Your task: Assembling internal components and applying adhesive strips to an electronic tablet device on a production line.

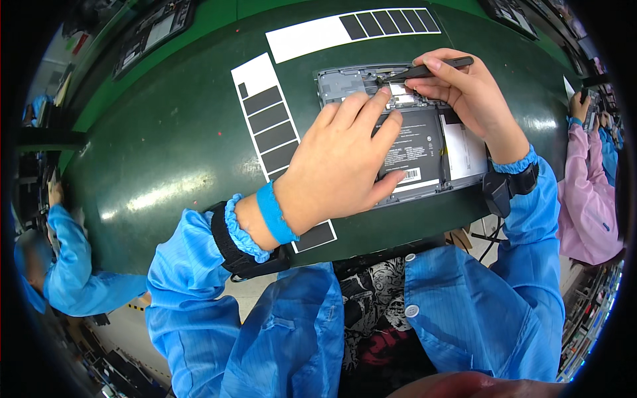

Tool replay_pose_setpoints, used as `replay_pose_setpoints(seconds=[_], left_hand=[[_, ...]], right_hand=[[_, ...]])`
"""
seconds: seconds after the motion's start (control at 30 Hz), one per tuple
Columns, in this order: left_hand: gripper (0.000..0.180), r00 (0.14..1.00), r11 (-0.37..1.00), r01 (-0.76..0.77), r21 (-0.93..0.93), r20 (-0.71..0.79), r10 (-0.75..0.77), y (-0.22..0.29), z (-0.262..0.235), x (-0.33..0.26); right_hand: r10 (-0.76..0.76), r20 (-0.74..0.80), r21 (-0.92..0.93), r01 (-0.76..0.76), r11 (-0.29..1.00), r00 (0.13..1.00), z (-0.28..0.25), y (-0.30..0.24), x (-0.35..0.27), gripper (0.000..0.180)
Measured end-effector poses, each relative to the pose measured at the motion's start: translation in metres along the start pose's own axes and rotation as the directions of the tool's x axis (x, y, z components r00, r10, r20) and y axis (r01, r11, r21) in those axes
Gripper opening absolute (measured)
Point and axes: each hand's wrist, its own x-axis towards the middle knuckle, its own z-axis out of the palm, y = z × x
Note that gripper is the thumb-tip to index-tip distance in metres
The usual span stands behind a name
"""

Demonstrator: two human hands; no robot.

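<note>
An opened laptop base (342, 85) lies on the green table, its inner parts facing up. A large black battery (421, 142) with printed labels fills much of its near half, beside a pale panel (464, 154). My left hand (338, 156) lies over the laptop's left side with fingers spread, its fingertips at the battery's far edge and the parts beyond. In my right hand (468, 89) is a slim black pen-like tool (438, 67), pinched between thumb and fingers. The tool's thin end points down-left at the far inner parts, close to my left fingertips; its exact kind is unclear.
Two white sheets with black rectangles, one left sheet (269, 119) and one far sheet (312, 38), lie on the green table (152, 152). Another opened device (156, 33) sits at the far left. People in blue (73, 259) and pink (587, 199) sleeves work at either side.
</note>
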Motion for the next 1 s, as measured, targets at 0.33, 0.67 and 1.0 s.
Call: replay_pose_setpoints(seconds=[0.33, 0.67, 1.0], left_hand=[[0.059, 1.0, 1.0, -0.005, 0.009, -0.001, 0.005, -0.0005, -0.0005, -0.0018], [0.059, 1.0, 0.999, -0.021, 0.033, -0.014, 0.021, 0.0004, 0.0013, -0.0017], [0.059, 1.0, 0.999, -0.015, 0.042, -0.012, 0.016, -0.0017, 0.0023, -0.0026]], right_hand=[[-0.027, 0.023, -0.008, 0.027, 1.0, 0.999, 0.0033, 0.0, 0.0001, 0.021], [-0.053, 0.036, -0.026, 0.054, 0.998, 0.998, 0.0032, 0.0004, 0.0013, 0.021], [-0.066, -0.006, -0.061, 0.065, 0.996, 0.998, 0.0058, 0.0032, 0.0018, 0.023]])
